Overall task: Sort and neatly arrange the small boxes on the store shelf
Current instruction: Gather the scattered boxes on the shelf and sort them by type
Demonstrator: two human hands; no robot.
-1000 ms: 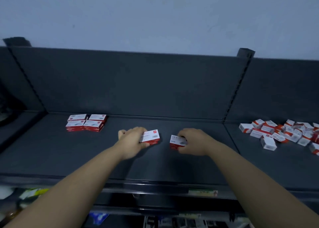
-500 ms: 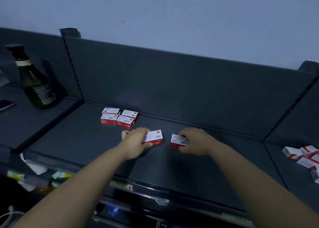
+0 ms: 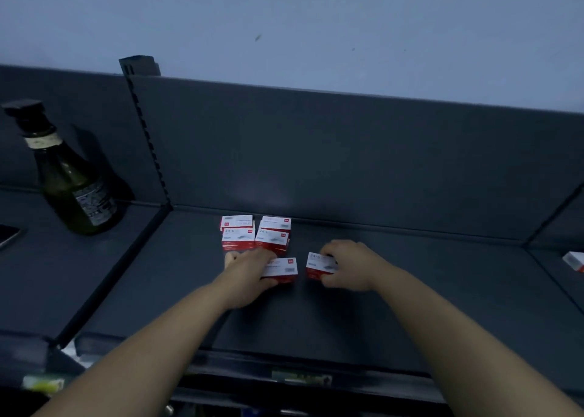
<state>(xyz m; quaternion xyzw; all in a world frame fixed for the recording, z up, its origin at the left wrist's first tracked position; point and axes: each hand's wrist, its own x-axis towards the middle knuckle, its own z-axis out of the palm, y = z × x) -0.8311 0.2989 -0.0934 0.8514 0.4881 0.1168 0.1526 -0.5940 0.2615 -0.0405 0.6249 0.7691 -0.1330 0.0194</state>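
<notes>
– Holding anything, those hands?

– Both are. The left hand (image 3: 249, 268) has its fingers curled over the near end of a small red-and-white box, the left box (image 3: 282, 269). The right hand (image 3: 350, 265) pinches another, the right box (image 3: 319, 264), between thumb and fingers. The two boxes are side by side with a gap between them, either on the shelf (image 3: 410, 306) or just above it. I cannot tell which.

– And the tidy part?

– Just behind the left hand there is a stack (image 3: 256, 235) of the same boxes, two columns wide, set close to the back panel (image 3: 347, 163). It looks fairly square, though the right column sits a little askew. The left box is just in front of that column.

– So how far along is it?

– Early, I would judge. One small block is built and two boxes seem bound for it. At the far right edge a stray box (image 3: 573, 261) is cut off by the frame, so more may lie unsorted out of sight.

– What can't you make out?

– The left hand hides the stack's front lower edge, so I can't count its layers. The print on the boxes is too blurred to read. A bottle (image 3: 72, 179) stands on the neighbouring shelf to the left.
</notes>
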